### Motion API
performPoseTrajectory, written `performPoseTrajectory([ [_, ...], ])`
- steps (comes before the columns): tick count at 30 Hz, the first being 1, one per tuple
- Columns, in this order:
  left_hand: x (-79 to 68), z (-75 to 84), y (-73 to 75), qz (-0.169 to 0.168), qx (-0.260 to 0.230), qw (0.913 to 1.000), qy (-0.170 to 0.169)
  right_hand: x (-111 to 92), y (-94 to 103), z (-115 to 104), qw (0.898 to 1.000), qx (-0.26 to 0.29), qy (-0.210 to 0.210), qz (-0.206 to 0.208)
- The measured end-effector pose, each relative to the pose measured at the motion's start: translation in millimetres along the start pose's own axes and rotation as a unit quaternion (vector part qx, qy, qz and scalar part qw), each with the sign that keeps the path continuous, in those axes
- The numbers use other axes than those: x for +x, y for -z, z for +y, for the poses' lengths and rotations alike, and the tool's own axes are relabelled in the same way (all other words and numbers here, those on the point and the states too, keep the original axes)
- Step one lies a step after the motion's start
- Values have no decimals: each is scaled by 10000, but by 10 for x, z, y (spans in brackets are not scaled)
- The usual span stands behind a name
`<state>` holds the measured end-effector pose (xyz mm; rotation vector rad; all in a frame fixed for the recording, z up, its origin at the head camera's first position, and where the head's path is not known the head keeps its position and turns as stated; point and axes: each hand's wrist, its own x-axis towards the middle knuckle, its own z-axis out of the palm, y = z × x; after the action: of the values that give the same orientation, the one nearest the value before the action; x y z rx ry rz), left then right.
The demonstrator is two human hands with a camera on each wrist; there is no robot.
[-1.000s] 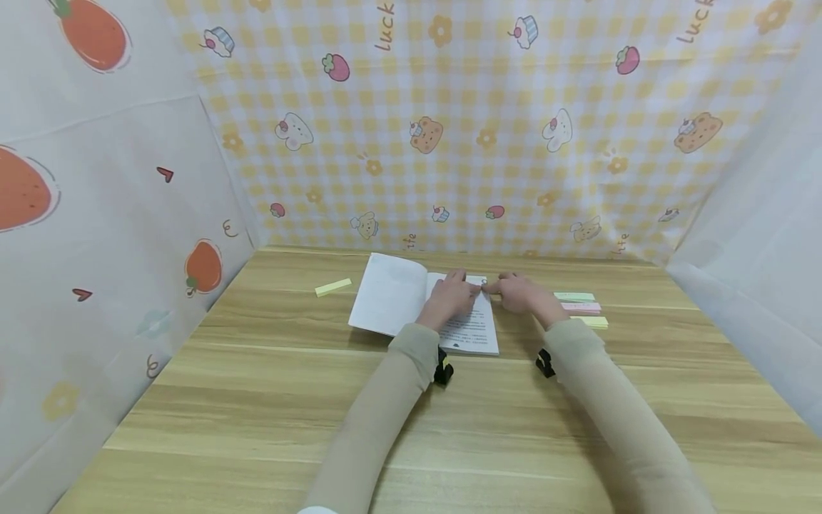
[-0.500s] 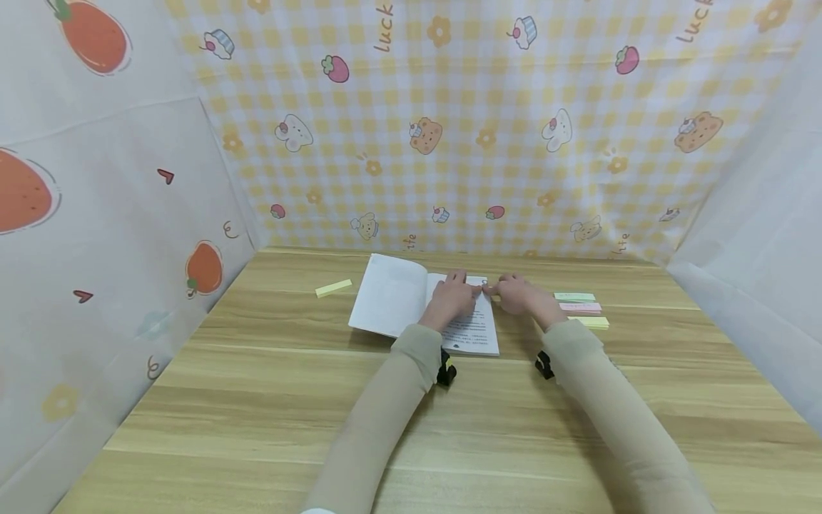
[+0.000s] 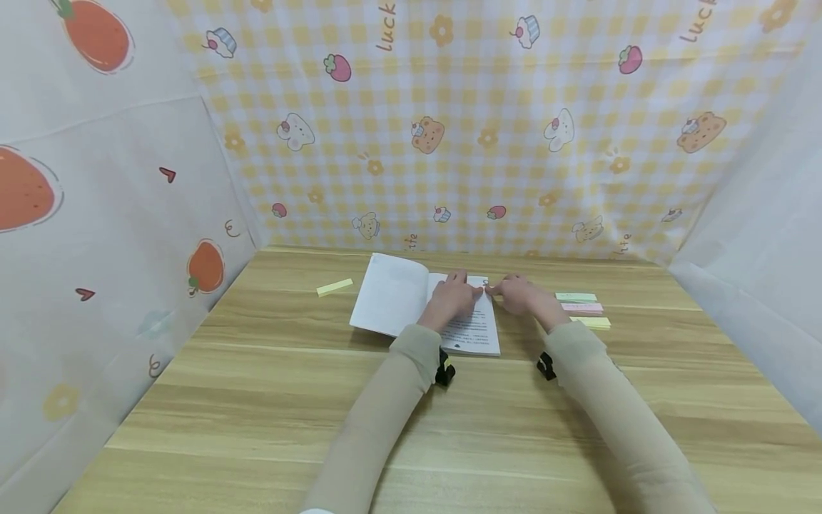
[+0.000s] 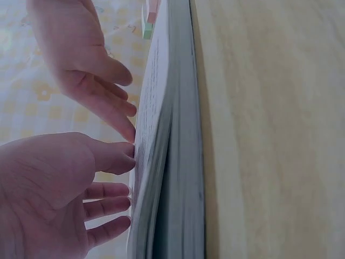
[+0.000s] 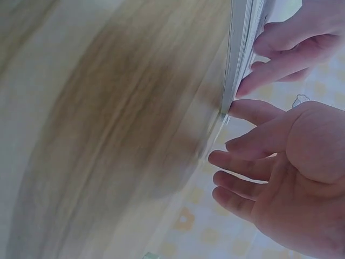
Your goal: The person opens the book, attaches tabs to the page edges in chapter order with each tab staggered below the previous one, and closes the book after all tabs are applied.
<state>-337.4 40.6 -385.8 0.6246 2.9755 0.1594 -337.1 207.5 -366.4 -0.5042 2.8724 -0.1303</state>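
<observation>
In the head view, the book (image 3: 388,294) lies open on the bench (image 3: 270,414), its blank left page raised off the wood at the near corner and its printed right page (image 3: 474,332) lying flatter. The left hand (image 3: 454,298) rests on the right page, fingers extended, its grip loose and holding nothing. The right hand (image 3: 516,294) is just beyond the book's right edge, near the far corner, with a fingertip close to the left hand's. A yellow strip (image 3: 335,288) lies to the left of the book; a green strip (image 3: 576,297), a pink strip (image 3: 582,308) and a yellow pad (image 3: 594,323) lie to its right, partly behind the right arm. Checked cloth (image 3: 462,164) hangs behind the book.

In the left wrist view, the book shows edge-on, its upper pages bowed away from the rest. The left hand's thumb and fingers touch the printed page; the right hand's finger reaches the page just beside that thumb.

In the right wrist view, the right hand's index fingertip touches the book's corner, thumb and index apart, grip relaxed. The left hand's fingers are beside it, along the book.
</observation>
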Motion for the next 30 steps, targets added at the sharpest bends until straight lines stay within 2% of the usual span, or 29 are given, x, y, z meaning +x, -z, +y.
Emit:
performPoseTrajectory([
  [7,-4,7,-4,-58,-21,10000,-2,2,-33,19,9999,134,-17,-40],
  [18,-27,20,-6,-88,-120,9999,-2,-54,-23,-46,9999,1,-30,-112],
  [27,-30,-36,-41,69,-213,9994,-250,-102,-66,-49,9990,49,328,301],
  [30,-28,-64,-64,172,-283,9992,-233,-130,-69,-51,9976,139,481,481],
])
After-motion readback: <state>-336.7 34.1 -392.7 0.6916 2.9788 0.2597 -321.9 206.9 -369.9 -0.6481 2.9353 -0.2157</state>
